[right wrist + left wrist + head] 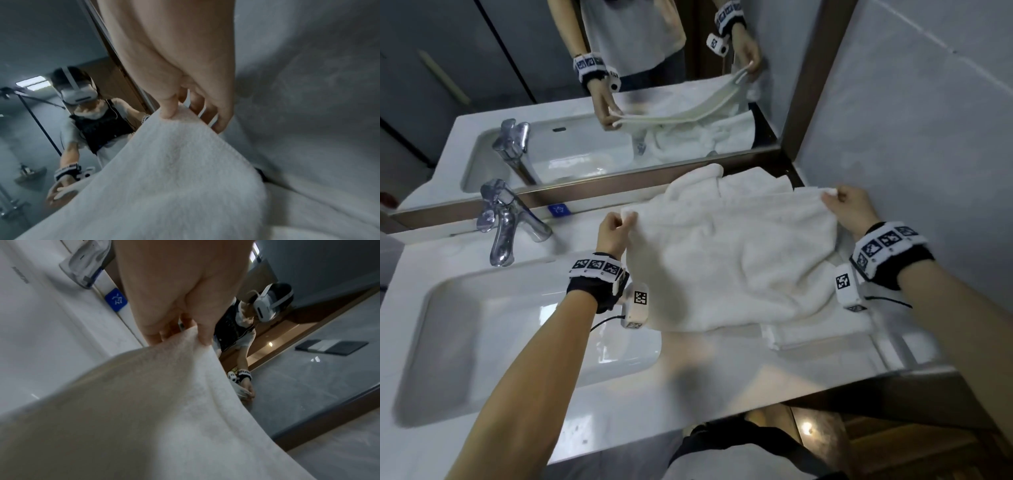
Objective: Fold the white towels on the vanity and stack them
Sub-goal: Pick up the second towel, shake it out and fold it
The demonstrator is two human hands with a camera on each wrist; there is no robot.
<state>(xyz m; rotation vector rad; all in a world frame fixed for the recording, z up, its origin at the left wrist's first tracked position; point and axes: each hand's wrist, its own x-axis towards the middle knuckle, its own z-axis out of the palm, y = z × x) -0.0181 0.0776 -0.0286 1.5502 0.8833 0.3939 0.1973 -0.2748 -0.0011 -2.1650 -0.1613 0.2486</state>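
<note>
A white towel (729,260) is held up over the right part of the vanity (640,404), stretched between both hands. My left hand (616,229) pinches its far left corner, thumb and fingers closed on the cloth (185,344). My right hand (849,209) pinches the far right corner (176,116). The towel's near part droops onto the counter. Behind it lies a crumpled white towel (722,178) against the mirror. Under it, at the near right, a folded white towel (822,332) lies flat on the counter.
The sink basin (448,342) takes up the left of the vanity, with a chrome faucet (503,222) behind it. The mirror (585,102) runs along the back. A grey wall (928,137) closes the right side. A blue sticker (558,209) sits at the mirror's base.
</note>
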